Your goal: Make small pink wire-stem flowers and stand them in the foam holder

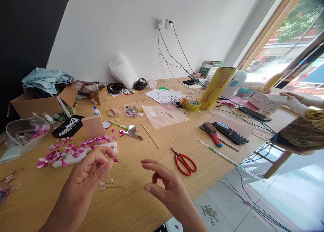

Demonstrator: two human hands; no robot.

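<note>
My left hand (87, 173) is pinched closed, thumb against forefinger. From that pinch pokes a small magenta petal (115, 160) with a thin wire trailing right. My right hand (167, 184) hovers beside it, thumb and fingers apart, holding nothing. Below and between the hands lie pale pink petals (102, 184), a white bead (111, 180) and a fine wire. Just behind my left hand, magenta wire flowers (72, 149) rest along a white foam block (69, 157). Red-handled scissors (186, 163) lie on the table behind my right hand.
Around are a thin wooden stick (150, 135), a metal clip (131, 132), a bead box (132, 110), a glue bottle (96, 111) and a phone (229, 132). A yellow roll (216, 88) stands behind. Cables (253, 119) cross the right side, where another person's arm (301, 102) shows.
</note>
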